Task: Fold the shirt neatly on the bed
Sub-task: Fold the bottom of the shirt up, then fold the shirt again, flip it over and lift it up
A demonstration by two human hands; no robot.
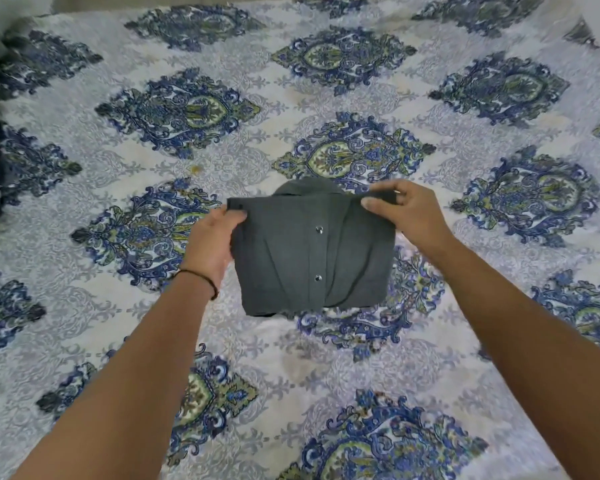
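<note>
Currently: dark grey woven button-front shirt sits near the middle of the bed, folded down to a compact rectangle, front side up. Bed carries a white and pale-grey quilted cover printed with blue-and-green paisley medallions.

Shirt collar is at the far end, poking out past the folded top edge. Placket runs down the middle with two small shiny round buttons on it, one above the other. Side panels are folded in, with diagonal creases either side of the placket.

Left hand grips the far-left corner of the shirt: thumb on top of the fabric, fingers curled underneath and out of sight.

Right hand pinches the far-right corner: thumb on top, index finger curled over the edge, other fingers loosely bent behind.

Both hands are clamped on fabric, at opposite ends of the same top edge, with the fold between them.

Can't tell whether the far edge is lifted off the cover or lying flat. Near edge looks down on it, with a thin shadow beneath.

Thin black cord bracelet on the left wrist. Forearms bare. Small yellowish spot on the cover, beyond and left of the shirt.
</note>
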